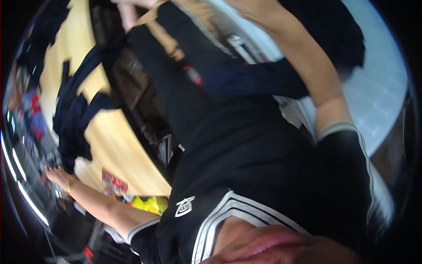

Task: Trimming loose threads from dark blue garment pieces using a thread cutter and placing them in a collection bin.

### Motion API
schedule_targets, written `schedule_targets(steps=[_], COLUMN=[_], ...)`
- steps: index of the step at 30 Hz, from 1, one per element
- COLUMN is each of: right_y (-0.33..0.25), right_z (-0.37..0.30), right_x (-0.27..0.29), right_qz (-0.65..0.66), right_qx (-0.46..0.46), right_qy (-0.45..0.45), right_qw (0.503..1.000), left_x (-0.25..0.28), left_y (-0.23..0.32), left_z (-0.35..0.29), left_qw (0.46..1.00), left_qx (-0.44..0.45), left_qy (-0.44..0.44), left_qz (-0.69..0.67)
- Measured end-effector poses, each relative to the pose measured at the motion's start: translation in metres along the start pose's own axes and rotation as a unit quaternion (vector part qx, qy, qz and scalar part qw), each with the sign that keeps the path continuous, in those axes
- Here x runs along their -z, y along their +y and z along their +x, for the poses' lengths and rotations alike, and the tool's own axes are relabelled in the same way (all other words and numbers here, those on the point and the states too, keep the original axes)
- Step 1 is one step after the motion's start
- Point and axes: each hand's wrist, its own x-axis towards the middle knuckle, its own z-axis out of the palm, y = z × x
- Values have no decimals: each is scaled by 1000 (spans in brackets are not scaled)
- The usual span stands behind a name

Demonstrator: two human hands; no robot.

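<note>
My left hand (58, 175), with a gold-coloured bracelet at its wrist, reaches out at the far left, past the edge of the wooden tabletop. Its fingers look stretched out, near blurred grey and dark things, and nothing shows in them. Beside it, a dark navy garment (72, 119) lies rumpled across the tabletop. My right hand (259, 12) is at the top edge, over the white surface, smeared by motion; its fingers cannot be made out. Under my right forearm a navy cloth (263, 80) stretches from my lap toward a larger dark cloth (336, 33).
The pale wooden tabletop (125, 147) runs along my left, with a red patterned packet (114, 180) near its end. Something yellow (151, 205) sits below that end. A white curved surface (378, 97) lies to my right. Strip lights (31, 204) show at the far left.
</note>
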Motion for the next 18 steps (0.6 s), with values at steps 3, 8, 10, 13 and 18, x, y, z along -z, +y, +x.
schedule_targets(steps=[3, 8, 10, 13, 18], right_y=[16, -9, -14, -24, 10], right_z=[20, -27, -68, -143, -264], right_x=[29, 160, 221, 279, 342], right_qz=[-1, -76, -126, -195, -435], right_qx=[87, -132, -218, -301, -536], right_qy=[0, 185, 265, 334, 289], right_qw=[996, 971, 931, 872, 663], left_x=[-26, -157, -184, -195, -206], left_y=[-90, -165, -166, -146, -145], left_z=[-17, -179, -248, -312, -346], left_qw=[989, 880, 822, 802, 755], left_qx=[-46, -182, -245, -309, -308], left_qy=[-132, -437, -512, -512, -579], left_qz=[-38, -45, -44, 3, 19])
